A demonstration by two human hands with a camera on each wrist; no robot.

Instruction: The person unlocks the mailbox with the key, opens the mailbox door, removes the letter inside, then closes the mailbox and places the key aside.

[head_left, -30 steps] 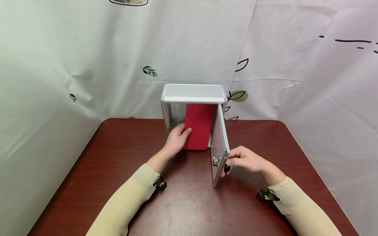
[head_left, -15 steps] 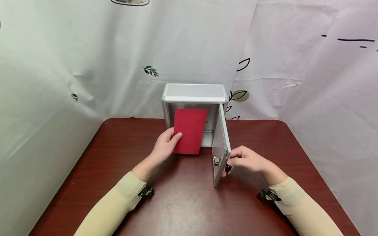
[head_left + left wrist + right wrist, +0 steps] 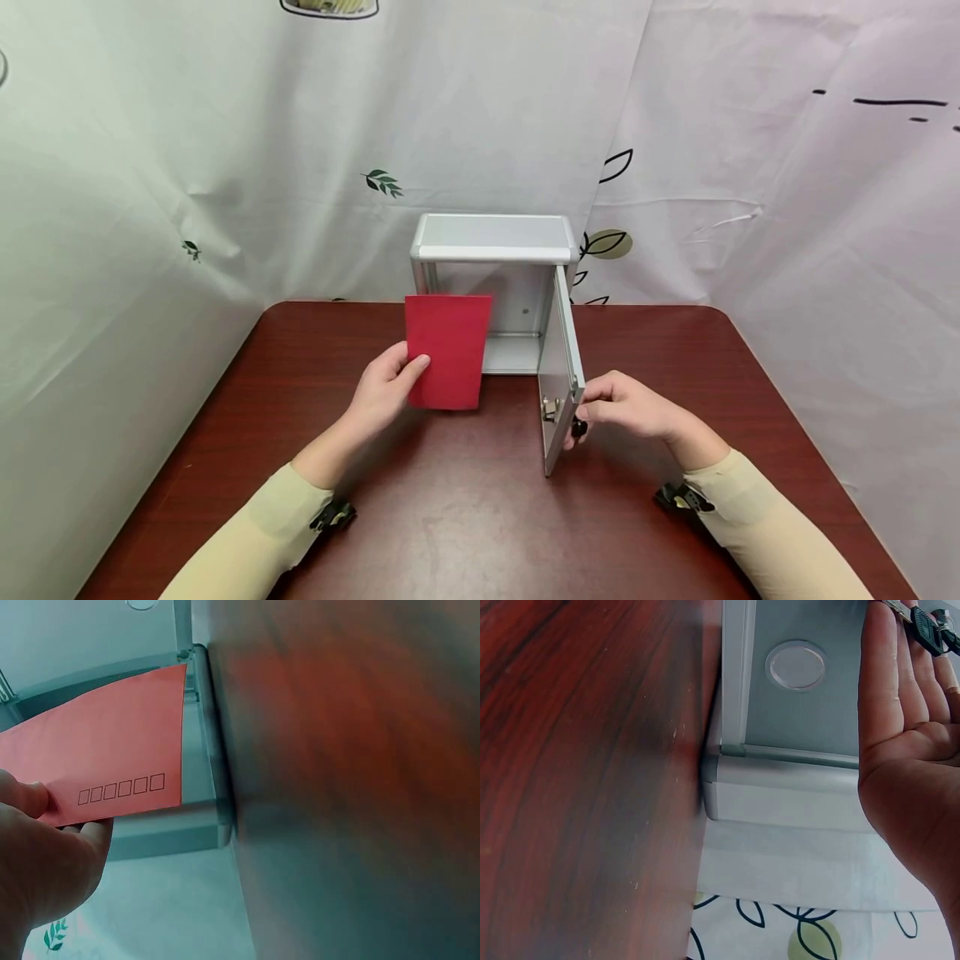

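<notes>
A red envelope is pinched along its left side by my left hand, in front of the cabinet opening. The left wrist view shows a row of small printed boxes on the envelope, with the thumb on its face and fingers behind. The small silver-grey cabinet stands with its door swung out toward me. My right hand is at the door's outer side, thumb and fingers around a black-headed key at the lock. In the right wrist view the key lies against the fingertips.
The reddish-brown wooden table carries the cabinet at its back. White cloth with leaf prints hangs behind and at both sides. A metal latch juts from the door's inner face.
My left hand has drawn the red envelope out of the cabinet, moving it left and toward me, so the cabinet's inside shows more. The right hand and door have stayed in place.
</notes>
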